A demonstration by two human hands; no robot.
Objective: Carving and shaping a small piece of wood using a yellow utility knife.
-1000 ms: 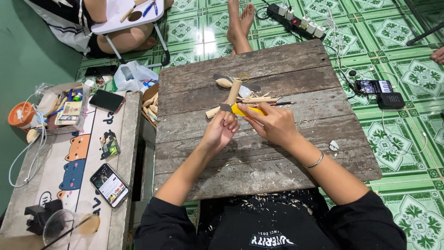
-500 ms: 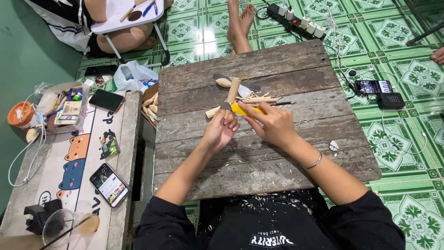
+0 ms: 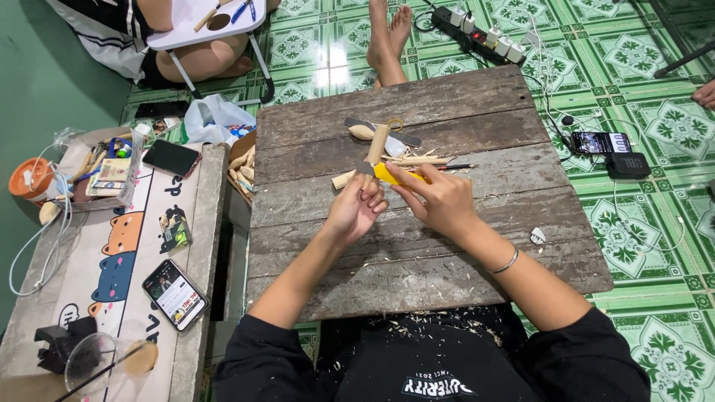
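My left hand (image 3: 356,208) grips a pale wooden stick (image 3: 376,145) that points away from me over the weathered plank table (image 3: 447,246). My right hand (image 3: 439,199) holds a yellow-handled utility knife (image 3: 395,176), its blade laid against the stick near my left fingers. Just beyond the hands lie a carved wooden spoon (image 3: 363,132), a few thin wood sticks (image 3: 417,160) and a pencil (image 3: 454,167). Wood shavings are scattered on the table's near edge and on my black shirt.
A side bench (image 3: 112,260) at left carries two phones (image 3: 175,294), a card pack, a box of clutter and an orange cup (image 3: 30,179). A power strip (image 3: 477,30), another phone (image 3: 599,141) and cables lie on the green tiled floor. Other people's legs and feet show at the top.
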